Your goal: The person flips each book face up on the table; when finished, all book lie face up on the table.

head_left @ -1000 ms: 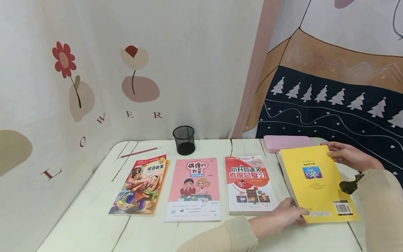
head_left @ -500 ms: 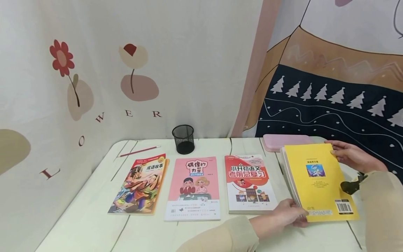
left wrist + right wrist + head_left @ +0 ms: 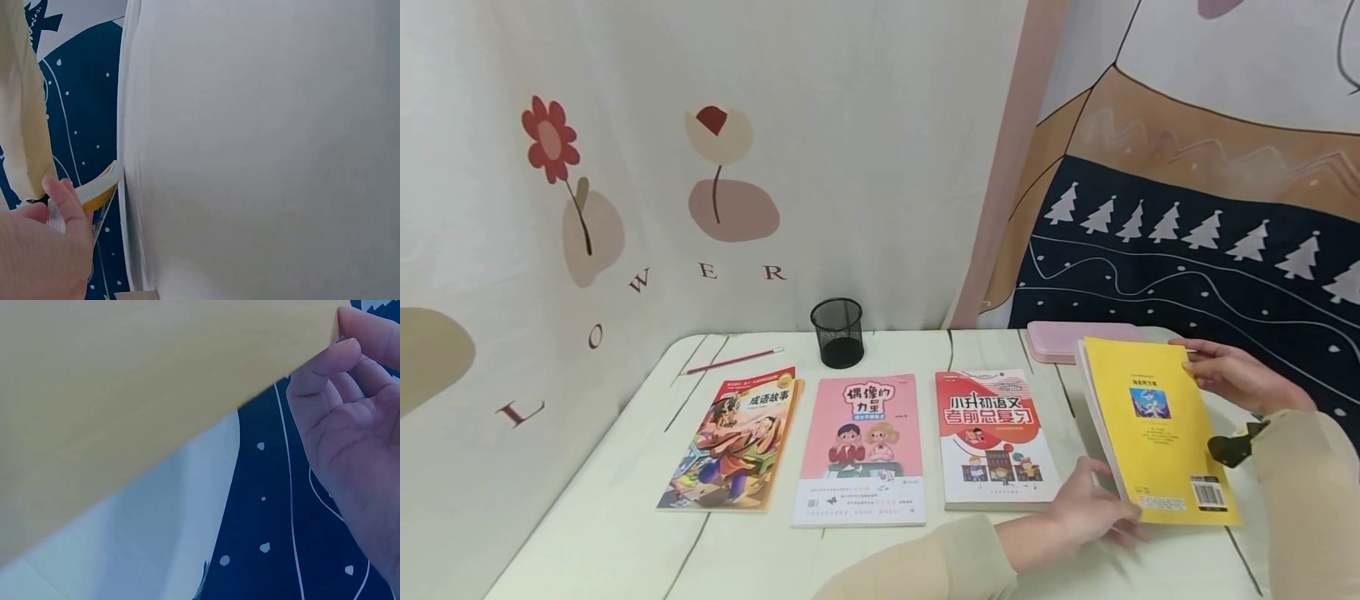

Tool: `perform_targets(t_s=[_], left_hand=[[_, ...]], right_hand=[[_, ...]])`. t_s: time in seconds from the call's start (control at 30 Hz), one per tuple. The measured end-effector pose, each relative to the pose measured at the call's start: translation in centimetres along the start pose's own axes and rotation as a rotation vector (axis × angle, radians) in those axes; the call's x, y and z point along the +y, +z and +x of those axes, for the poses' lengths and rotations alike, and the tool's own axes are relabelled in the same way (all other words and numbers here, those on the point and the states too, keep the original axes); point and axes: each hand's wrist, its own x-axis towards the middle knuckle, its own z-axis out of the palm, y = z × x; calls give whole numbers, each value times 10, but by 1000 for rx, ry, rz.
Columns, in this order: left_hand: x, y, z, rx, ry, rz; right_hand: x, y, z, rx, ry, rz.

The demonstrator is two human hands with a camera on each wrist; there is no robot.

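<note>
A yellow book [image 3: 1161, 450], back cover up with a barcode, is held at a tilt over the right side of the table. My right hand [image 3: 1243, 375] pinches its top right corner between thumb and fingers, which also shows in the right wrist view on the yellow cover [image 3: 156, 381]. At the lower left corner, my left hand [image 3: 1093, 504] holds the book with the thumb at the cover's edge and the fingers partly hidden. The left wrist view shows the page edges [image 3: 100, 185] beside that hand. Just left lies a red-and-white book [image 3: 996, 442].
A pink book [image 3: 861, 450] and a colourful storybook [image 3: 733, 442] lie further left. Behind them are a black mesh pen cup [image 3: 838, 333] and a red pencil [image 3: 736, 361]. A pink case [image 3: 1082, 337] sits at the back right, partly behind the yellow book.
The yellow book's left edge has moved rightward and its page edges have turned slightly. My left hand's fingers have shifted at its lower corner. The other books stay put.
</note>
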Motion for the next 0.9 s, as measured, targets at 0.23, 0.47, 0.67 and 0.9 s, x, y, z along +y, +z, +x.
perform_targets(t_s=[0.23, 0.47, 0.67, 0.9], left_hand=[[10, -7, -5, 98, 62, 147], [18, -24, -6, 113, 91, 186], [23, -38, -1, 72, 110, 85], [26, -47, 6, 80, 142, 12]], right_hand=[[-3, 5, 2, 45, 6, -127], [-9, 5, 3, 98, 42, -266], [-9, 4, -2, 86, 29, -191], [-11, 2, -8, 111, 21, -151]])
